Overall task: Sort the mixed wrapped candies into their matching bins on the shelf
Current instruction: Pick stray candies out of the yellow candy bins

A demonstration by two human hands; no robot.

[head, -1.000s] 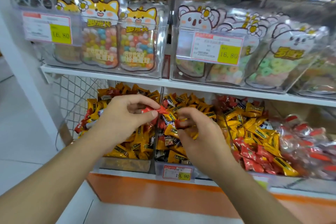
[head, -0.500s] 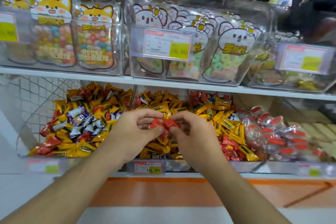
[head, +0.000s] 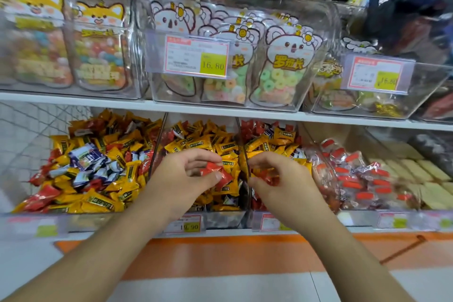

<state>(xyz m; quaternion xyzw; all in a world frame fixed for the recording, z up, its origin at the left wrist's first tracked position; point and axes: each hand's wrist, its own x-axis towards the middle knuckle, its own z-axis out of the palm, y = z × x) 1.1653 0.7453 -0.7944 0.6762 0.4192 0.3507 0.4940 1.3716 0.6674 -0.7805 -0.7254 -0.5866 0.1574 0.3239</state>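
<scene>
A white shop shelf runs across the view in two tiers. On the lower tier, clear dividers split the stock into bins. The left bin holds a heap of yellow, red and purple-white wrapped candies mixed together. The middle bin is mostly yellow wrappers with a few red ones, and the bin to its right has yellow and red pieces piled toward the back. Further right lie clear packets with red labels, then pale wafer-like bars.

The left hand hovers over the middle bin, its thumb and curled fingers pinching red wrapped candies. The right hand is just beside it, over the divider between the middle and right bins, fingers curled around another red candy. The two hands are apart, not touching.

Price tags are clipped along the front edge of the lower tier, several blurred. On the upper tier stand clear tubs holding cartoon-shaped pouches: fox-faced ones with coloured sweets at the left, koala-faced ones with ring sweets in the middle, each tub front carrying a price card. A wire mesh panel closes the shelf's left end. Below the shelf, the base is orange above a pale floor.
</scene>
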